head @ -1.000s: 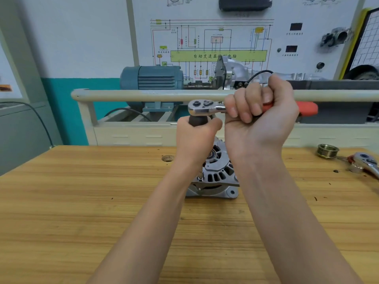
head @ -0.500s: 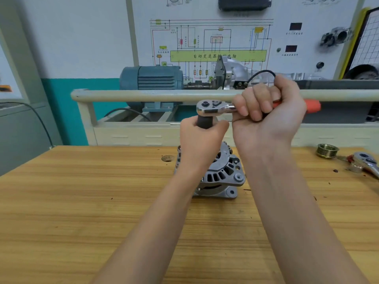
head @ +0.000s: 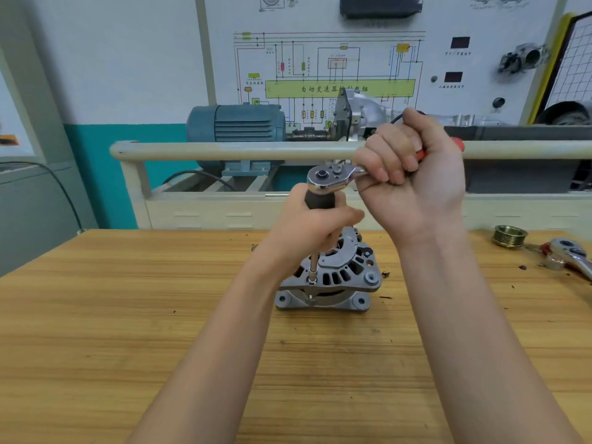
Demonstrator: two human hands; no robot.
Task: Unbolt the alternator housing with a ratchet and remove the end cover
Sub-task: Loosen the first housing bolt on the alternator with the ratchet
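Head view: your wooden bench (head: 134, 315) carries the alternator (head: 330, 277) at its middle, end cover up, straight below your hands. The ratchet (head: 333, 177) lies level above it, handle running right and slightly far into your right hand (head: 413, 184), fingers wrapped tight round the red grip. Your left hand (head: 307, 229), the nearer one, grips the black extension handle (head: 320, 200), whose shaft (head: 313, 267) drops vertically to a bolt on the housing's near-left rim. Probably your next swing must stay square to that upright shaft.
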